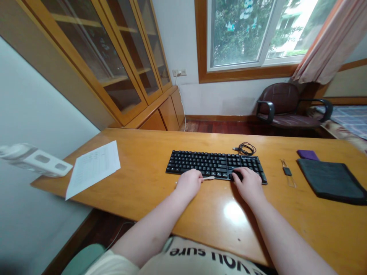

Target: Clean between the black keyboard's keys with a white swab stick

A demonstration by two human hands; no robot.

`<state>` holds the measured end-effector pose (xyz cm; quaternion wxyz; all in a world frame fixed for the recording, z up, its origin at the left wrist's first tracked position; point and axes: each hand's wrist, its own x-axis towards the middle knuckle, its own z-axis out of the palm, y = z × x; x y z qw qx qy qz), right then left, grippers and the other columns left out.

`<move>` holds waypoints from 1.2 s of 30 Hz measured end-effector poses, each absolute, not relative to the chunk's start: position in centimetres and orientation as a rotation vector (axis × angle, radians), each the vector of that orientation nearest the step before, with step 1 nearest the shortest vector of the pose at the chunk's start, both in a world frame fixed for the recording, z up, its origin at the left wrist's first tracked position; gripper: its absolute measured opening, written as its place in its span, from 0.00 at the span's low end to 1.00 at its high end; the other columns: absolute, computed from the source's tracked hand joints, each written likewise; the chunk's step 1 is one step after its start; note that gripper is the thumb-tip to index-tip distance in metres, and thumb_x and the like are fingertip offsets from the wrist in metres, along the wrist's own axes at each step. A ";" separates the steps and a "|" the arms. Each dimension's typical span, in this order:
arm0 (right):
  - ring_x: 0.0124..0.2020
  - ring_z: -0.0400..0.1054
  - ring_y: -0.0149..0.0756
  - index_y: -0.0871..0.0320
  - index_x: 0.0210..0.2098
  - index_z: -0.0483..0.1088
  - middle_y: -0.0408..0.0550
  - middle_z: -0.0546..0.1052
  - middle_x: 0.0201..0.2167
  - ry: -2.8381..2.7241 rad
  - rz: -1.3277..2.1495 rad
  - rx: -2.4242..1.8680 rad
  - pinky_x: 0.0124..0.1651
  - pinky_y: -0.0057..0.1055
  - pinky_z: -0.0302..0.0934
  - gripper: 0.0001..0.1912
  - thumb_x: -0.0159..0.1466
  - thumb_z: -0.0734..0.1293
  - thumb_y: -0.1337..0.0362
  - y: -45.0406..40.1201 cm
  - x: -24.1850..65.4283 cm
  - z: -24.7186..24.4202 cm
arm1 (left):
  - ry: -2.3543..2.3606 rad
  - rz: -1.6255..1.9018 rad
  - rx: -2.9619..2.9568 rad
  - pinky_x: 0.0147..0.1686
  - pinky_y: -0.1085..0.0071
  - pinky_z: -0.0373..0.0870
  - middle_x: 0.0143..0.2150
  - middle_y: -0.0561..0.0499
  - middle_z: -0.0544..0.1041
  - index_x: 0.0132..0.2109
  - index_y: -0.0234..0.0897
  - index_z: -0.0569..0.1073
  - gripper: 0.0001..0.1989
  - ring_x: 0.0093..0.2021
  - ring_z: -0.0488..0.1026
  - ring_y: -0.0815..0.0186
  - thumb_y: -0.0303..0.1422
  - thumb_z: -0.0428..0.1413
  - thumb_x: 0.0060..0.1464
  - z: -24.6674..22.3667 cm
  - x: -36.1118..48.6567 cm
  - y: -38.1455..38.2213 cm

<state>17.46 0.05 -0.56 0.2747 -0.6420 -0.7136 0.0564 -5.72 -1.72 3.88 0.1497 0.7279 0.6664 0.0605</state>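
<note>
A black keyboard (pixel 200 162) lies on the wooden desk. At its front edge my left hand (pixel 189 183) is closed round a thin white stick, whose pale tip points right along the keyboard's lower edge. My right hand (pixel 249 185) rests over the keyboard's right part, its fingers curled round a small black object (pixel 236 175) beside the number keys. Behind the keyboard's right end sits a coiled black cable (pixel 247 149).
Paper (pixel 96 164) and a white bottle (pixel 43 160) stand at the desk's left. To the right are a small black item with loops (pixel 287 171), a purple item (pixel 307 154) and a dark pouch (pixel 332 181). An office chair (pixel 281 103) stands beyond the desk (pixel 137 191).
</note>
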 end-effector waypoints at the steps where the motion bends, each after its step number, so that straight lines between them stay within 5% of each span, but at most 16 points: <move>1: 0.40 0.67 0.40 0.57 0.36 0.72 0.48 0.76 0.38 -1.920 0.150 -1.722 0.44 0.37 0.55 0.12 0.60 0.61 0.58 0.0 17.5 -0.6 | 1.975 0.167 2.055 0.37 0.71 0.64 0.37 0.50 0.76 0.34 0.41 0.77 0.08 0.39 0.72 0.63 0.37 0.53 0.53 4.0 -7.1 -1.9; 10: 0.41 0.66 0.41 0.57 0.37 0.71 0.49 0.75 0.38 -1.918 0.147 -1.779 0.45 0.38 0.54 0.12 0.60 0.61 0.58 -0.1 17.1 -0.3 | 2.690 -0.156 1.382 0.27 0.69 0.59 0.34 0.45 0.77 0.33 0.40 0.75 0.12 0.35 0.72 0.57 0.39 0.49 0.52 7.6 -22.7 -5.4; 18: 0.41 0.66 0.41 0.57 0.37 0.71 0.49 0.75 0.38 -1.926 0.162 -1.754 0.44 0.37 0.53 0.13 0.60 0.61 0.57 -0.1 17.3 -0.5 | 2.363 0.239 1.820 0.34 0.71 0.62 0.36 0.50 0.77 0.33 0.41 0.75 0.11 0.37 0.71 0.62 0.39 0.50 0.53 7.3 -17.9 -5.0; 24: 0.41 0.66 0.41 0.57 0.37 0.72 0.50 0.75 0.38 -1.922 0.161 -1.747 0.44 0.37 0.53 0.13 0.60 0.60 0.57 0.0 17.4 -0.5 | 1.974 0.168 2.049 0.34 0.73 0.62 0.35 0.51 0.77 0.31 0.41 0.76 0.08 0.36 0.71 0.64 0.37 0.54 0.51 5.9 -14.8 -3.1; 36: 0.41 0.65 0.42 0.57 0.39 0.71 0.50 0.74 0.40 -1.934 0.134 -1.747 0.45 0.38 0.52 0.14 0.60 0.60 0.57 -0.1 17.2 -0.7 | 2.572 0.083 1.649 0.31 0.71 0.62 0.36 0.49 0.78 0.35 0.41 0.75 0.12 0.36 0.72 0.60 0.41 0.50 0.53 7.6 -25.8 -4.7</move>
